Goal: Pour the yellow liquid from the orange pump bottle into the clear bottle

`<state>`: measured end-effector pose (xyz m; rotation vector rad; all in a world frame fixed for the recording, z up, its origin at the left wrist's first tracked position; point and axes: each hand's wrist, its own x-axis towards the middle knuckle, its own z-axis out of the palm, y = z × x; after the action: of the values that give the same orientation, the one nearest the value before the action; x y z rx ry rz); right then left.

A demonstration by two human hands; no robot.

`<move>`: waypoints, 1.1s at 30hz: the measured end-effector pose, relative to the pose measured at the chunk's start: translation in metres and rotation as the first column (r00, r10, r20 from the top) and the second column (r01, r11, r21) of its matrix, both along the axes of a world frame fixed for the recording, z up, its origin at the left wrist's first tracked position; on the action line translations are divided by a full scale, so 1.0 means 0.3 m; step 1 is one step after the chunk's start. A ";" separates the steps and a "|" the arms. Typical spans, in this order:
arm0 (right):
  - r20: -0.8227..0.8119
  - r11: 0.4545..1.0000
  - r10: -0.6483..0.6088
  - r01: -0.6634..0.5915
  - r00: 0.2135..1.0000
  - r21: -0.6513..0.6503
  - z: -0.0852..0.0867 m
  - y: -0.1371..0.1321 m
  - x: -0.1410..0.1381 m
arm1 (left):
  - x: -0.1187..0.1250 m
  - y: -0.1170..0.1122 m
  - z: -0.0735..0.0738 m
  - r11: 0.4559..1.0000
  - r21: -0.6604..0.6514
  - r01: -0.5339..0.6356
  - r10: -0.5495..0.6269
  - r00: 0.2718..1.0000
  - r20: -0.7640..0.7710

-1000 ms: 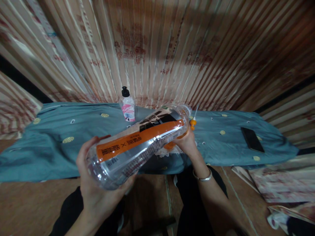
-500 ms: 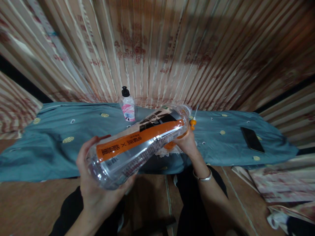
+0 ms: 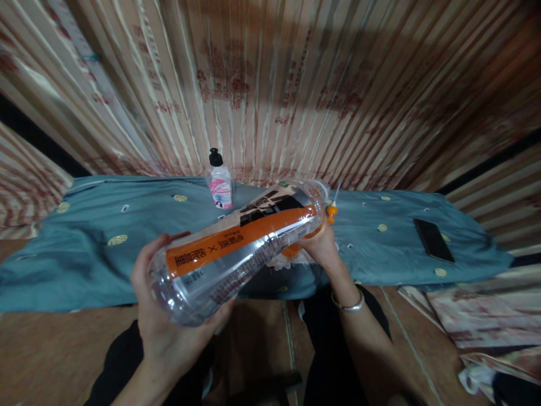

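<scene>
A large clear plastic drink bottle (image 3: 240, 242) with an orange, white and black label lies tilted across the middle, its base toward me and its neck to the upper right. My left hand (image 3: 169, 316) is closed around its base. Under the neck end, my right hand (image 3: 323, 245) is curled, its fingers mostly hidden behind the bottle. Beside the right thumb shows part of an orange object (image 3: 291, 251), on a white lacy cloth (image 3: 276, 261). An orange pump head (image 3: 332, 213) with a thin tube is just beyond the right hand.
A small bottle with a black cap and pink label (image 3: 220, 189) stands toward the back. A dark phone (image 3: 433, 241) lies at the right on the teal patterned cloth (image 3: 93, 225). Behind the covered table hangs a pleated curtain (image 3: 262, 84).
</scene>
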<state>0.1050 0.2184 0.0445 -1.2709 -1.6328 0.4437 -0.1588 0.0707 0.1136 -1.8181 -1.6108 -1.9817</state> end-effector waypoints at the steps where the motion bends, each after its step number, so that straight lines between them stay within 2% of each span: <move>1: 0.001 1.000 -0.001 0.001 1.000 0.001 0.000 0.000 0.000 | 0.001 0.000 0.000 1.000 0.001 0.000 0.000 1.000 0.003; 6: -0.020 1.000 -0.011 0.011 1.000 0.016 0.007 -0.004 -0.004 | 0.008 -0.003 0.004 1.000 -0.004 0.004 -0.004 0.998 0.068; 19: 0.003 1.000 -0.006 0.006 1.000 0.001 -0.001 0.000 0.003 | -0.002 -0.001 0.004 1.000 0.004 -0.012 0.012 1.000 0.002; 33: -0.006 1.000 -0.023 0.023 1.000 0.005 -0.003 -0.001 0.001 | 0.007 -0.004 -0.004 1.000 -0.006 0.005 -0.004 0.997 0.074</move>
<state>0.1052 0.2183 0.0436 -1.2822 -1.6121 0.4283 -0.1568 0.0695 0.1124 -1.7728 -1.6353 -2.0715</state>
